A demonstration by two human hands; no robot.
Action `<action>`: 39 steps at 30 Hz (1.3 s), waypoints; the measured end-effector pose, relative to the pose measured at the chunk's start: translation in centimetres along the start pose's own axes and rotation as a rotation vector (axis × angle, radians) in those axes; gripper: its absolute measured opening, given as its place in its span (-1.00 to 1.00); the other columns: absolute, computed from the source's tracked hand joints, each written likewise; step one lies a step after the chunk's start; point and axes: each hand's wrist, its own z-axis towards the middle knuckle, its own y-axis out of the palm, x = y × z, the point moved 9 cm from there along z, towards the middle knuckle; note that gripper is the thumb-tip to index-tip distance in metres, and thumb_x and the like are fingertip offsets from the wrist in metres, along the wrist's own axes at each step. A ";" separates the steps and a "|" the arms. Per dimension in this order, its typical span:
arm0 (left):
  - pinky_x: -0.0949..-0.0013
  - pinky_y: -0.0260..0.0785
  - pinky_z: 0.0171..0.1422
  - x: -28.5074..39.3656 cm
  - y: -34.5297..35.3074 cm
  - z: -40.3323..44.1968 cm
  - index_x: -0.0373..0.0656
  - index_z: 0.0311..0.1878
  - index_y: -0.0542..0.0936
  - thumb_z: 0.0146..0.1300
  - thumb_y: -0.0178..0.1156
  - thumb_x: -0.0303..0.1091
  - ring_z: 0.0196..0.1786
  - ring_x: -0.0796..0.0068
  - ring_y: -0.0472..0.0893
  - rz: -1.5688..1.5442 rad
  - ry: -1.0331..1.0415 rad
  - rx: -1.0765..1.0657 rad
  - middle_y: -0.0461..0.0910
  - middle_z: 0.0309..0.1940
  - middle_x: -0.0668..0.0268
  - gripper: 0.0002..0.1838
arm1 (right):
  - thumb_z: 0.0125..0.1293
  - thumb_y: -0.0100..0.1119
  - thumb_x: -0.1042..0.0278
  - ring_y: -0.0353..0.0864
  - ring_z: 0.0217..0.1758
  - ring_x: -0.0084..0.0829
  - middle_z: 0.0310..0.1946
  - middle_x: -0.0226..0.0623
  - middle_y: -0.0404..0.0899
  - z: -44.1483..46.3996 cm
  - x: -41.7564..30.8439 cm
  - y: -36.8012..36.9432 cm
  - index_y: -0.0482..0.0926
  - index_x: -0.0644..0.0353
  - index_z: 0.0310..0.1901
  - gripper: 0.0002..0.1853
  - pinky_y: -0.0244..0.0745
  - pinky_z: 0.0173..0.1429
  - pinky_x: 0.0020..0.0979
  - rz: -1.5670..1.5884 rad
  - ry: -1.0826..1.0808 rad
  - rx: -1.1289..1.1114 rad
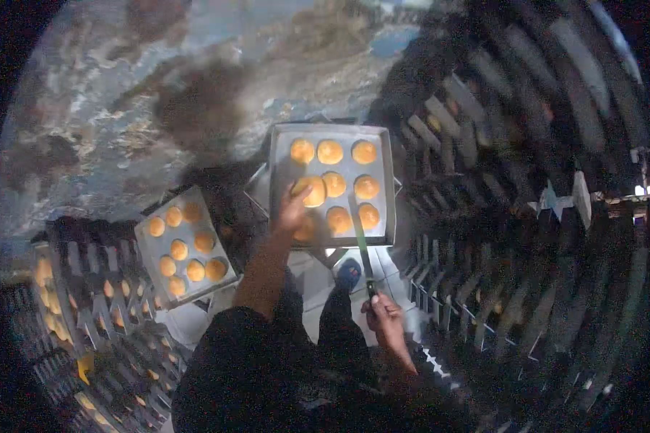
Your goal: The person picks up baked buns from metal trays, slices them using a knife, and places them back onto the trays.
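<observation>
My left hand [293, 208] is closed around a round golden bun [311, 192] over the left side of a baking tray [283, 134]. The tray holds several more buns like it, set out in rows on a pale lining. In my right hand [387, 320] is a long knife [364, 252], gripped by its dark handle. Its blade reaches up over the tray's near edge, between the middle bun [339, 219] and the right bun [369, 216] of the nearest row. Part of the bun under my left hand is hidden.
A second tray of buns [188, 250] stands tilted to the left, lower down. Dark racks line both sides, with more buns on the left rack [48, 296]. A stained, mottled surface [115, 108] fills the upper left. Below lie pale floor tiles [387, 270] and my shoe [348, 273].
</observation>
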 end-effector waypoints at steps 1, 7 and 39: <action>0.13 0.42 0.34 2.5 2.4 -1.8 -0.09 0.27 0.51 0.36 0.31 -0.20 0.16 0.25 0.61 -0.251 -0.108 -0.106 0.60 0.18 0.22 -0.54 | 0.52 0.14 0.08 0.16 -0.64 -0.78 -0.63 -0.66 0.36 -0.3 -2.1 0.8 0.64 0.14 -0.26 -0.69 -0.03 -0.52 -0.59 0.073 -0.027 0.001; 0.19 0.45 0.30 14.5 8.8 -8.1 -0.01 0.16 0.59 0.29 0.21 0.33 0.10 0.36 0.65 -0.740 -0.150 -0.121 0.69 0.03 0.37 -0.37 | 0.54 0.11 0.08 0.22 -0.62 -0.80 -0.56 -0.61 0.48 -4.5 -13.6 5.4 0.65 0.17 -0.02 -0.68 0.08 -0.52 -0.62 0.140 -0.208 -0.124; 0.20 0.52 0.03 21.7 16.2 -17.2 0.00 -0.04 0.63 0.29 0.25 0.26 -0.10 0.36 0.65 -0.629 -0.148 -0.256 0.68 -0.18 0.37 -0.50 | 0.53 0.10 0.24 0.38 -0.47 -0.73 -0.43 -0.53 0.58 -11.8 -20.2 4.8 0.54 0.20 0.32 -0.58 0.34 -0.38 -0.56 -0.080 -0.508 0.019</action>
